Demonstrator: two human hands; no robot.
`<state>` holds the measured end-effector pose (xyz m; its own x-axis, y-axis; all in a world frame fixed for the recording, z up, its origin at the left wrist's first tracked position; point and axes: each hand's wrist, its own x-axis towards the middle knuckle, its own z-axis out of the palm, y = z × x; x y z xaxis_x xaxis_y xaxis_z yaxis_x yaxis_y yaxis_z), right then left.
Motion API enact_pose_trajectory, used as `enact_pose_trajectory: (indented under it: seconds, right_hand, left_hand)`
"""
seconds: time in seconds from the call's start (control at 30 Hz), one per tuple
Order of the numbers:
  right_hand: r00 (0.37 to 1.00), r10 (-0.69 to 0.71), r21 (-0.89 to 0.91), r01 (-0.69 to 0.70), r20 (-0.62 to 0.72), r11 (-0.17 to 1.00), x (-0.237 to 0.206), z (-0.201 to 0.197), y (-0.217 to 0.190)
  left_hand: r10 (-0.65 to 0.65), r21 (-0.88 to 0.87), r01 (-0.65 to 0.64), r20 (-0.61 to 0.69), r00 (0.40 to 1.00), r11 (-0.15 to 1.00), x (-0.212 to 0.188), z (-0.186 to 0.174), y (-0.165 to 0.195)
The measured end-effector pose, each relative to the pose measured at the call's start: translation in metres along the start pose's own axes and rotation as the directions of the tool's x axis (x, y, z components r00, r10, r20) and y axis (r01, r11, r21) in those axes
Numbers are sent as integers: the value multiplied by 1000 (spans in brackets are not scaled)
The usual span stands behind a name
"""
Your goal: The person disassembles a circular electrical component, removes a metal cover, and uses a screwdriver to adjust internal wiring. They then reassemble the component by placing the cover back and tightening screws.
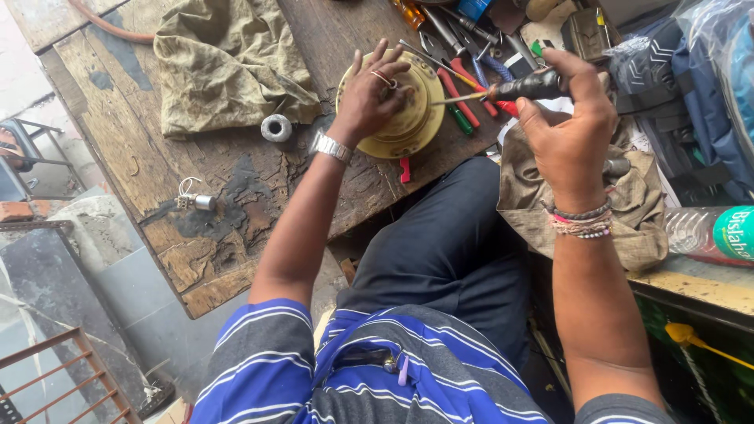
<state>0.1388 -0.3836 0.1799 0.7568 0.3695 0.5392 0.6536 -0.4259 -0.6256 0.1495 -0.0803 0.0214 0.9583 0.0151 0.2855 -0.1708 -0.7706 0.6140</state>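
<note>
A round yellow metal housing point(420, 126) lies on the worn wooden bench. My left hand point(369, 94) rests flat on top of it, fingers spread, a ring on one finger and a metal watch at the wrist. My right hand point(569, 126) grips a screwdriver point(503, 90) by its dark handle. Its thin shaft points left, with the tip at the centre of the housing beside my left fingers. Bead bracelets circle my right wrist.
A crumpled olive cloth point(232, 63) lies at the bench's back left, a small white spool point(276, 127) beside it. A small metal part with wires point(196, 201) sits nearer. Pliers and screwdrivers point(463, 55) crowd the back. A plastic bottle point(707, 234) and brown cloth point(628, 212) lie right.
</note>
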Motion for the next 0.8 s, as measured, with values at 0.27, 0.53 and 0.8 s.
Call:
enact_pose_trajectory:
  seconds: [0.27, 0.53, 0.8]
  right_hand:
    - [998, 20, 260, -34, 57, 965, -7, 23, -20]
    - [992, -52, 138, 36, 113, 990, -12, 31, -32]
    - [996, -41, 42, 37, 77, 998, -18, 39, -26]
  left_hand:
    - [-164, 284, 157, 0, 986, 946, -5, 4, 14]
    - [-144, 301, 142, -17, 989, 943, -7, 4, 15]
    - [-146, 302, 144, -17, 989, 942, -8, 4, 14]
